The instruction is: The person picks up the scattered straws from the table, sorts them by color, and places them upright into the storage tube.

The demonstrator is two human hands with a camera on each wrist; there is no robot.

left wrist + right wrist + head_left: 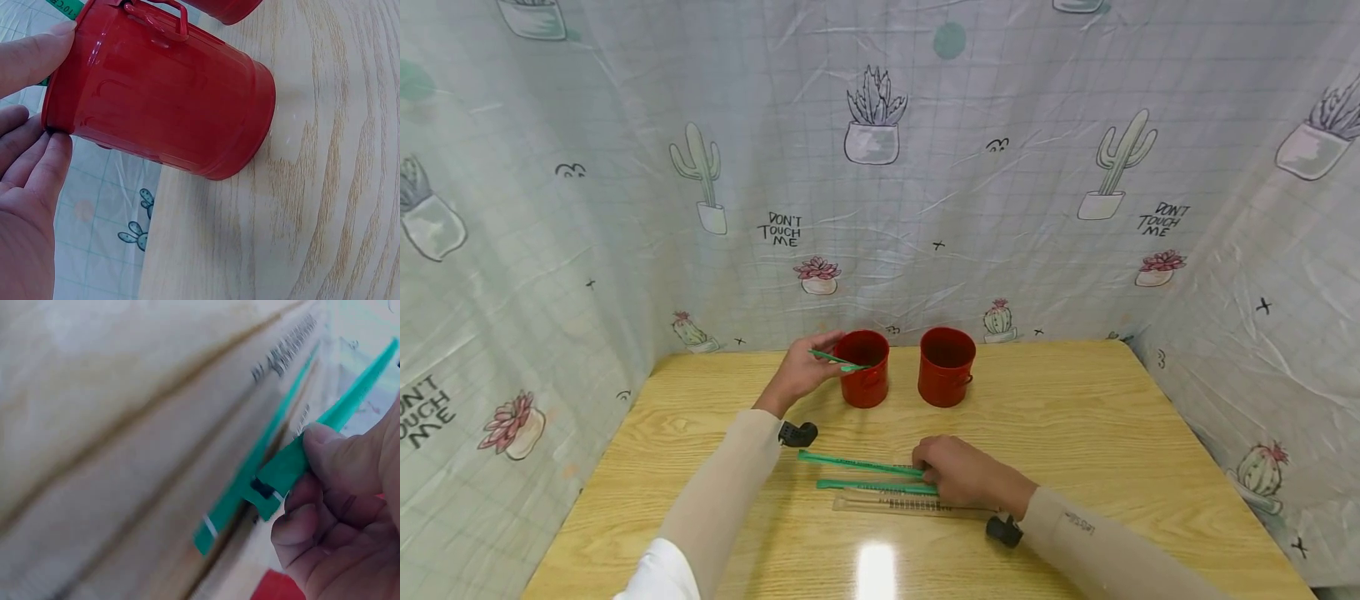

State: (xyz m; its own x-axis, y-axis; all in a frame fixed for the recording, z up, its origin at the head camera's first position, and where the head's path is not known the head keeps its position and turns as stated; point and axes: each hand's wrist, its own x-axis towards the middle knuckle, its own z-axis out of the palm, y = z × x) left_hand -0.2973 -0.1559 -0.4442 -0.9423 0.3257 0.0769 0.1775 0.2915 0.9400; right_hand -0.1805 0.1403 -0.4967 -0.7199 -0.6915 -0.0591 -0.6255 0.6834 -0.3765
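My left hand (805,369) is at the rim of the left red bucket (865,387), holding a slim green wrapped straw (827,357) whose end overlaps the bucket mouth. In the left wrist view, the thumb lies over the printed green wrapper (67,7) and the fingertips are right at the bucket's rim. My right hand (961,471) pinches another green wrapped straw (290,459) between thumb and fingers, low over the table. Just nearer lies a second green straw (868,486), and alongside it a pale wrapped straw (868,502) with dark print. My right hand hides their right parts.
A second red bucket (946,385) with a small side handle stands to the right of the first, both near the back of the wooden table (1075,433). Behind the table hangs a pale plant-print sheet (940,275), which also covers both sides.
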